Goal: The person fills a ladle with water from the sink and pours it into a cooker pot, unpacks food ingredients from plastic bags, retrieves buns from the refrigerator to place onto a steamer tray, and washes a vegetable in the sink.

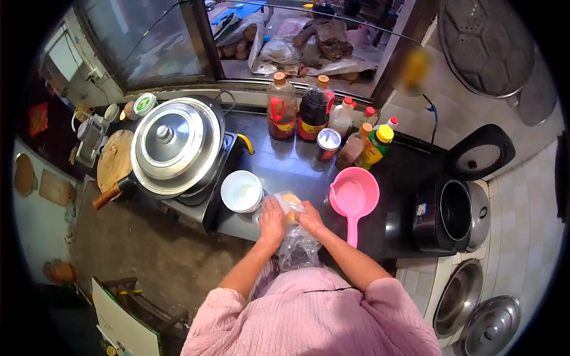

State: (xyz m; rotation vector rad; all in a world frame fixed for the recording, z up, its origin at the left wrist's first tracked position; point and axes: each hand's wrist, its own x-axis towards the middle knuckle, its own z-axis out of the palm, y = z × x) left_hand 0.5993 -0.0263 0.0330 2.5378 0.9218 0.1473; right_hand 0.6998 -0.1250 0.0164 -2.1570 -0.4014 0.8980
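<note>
Both of my hands are at a clear plastic bag point(298, 246) at the counter's front edge. My left hand point(274, 221) has its fingers wrapped round the bag's left side. On the other side my right hand point(309, 218) grips the bag near its top. Something yellowish point(291, 199) shows between the hands, partly covered by plastic. A white tub point(241, 191) stands just left of my left hand. To the right of my right hand lies a pink ladle point(355, 191), its handle towards me.
A lidded steel pan point(173, 145) sits on the stove at the left, its wooden handle point(107, 196) sticking out. Bottles point(313, 113) and an open tin point(328, 144) line the back. An open rice cooker point(442, 215) stands at the right.
</note>
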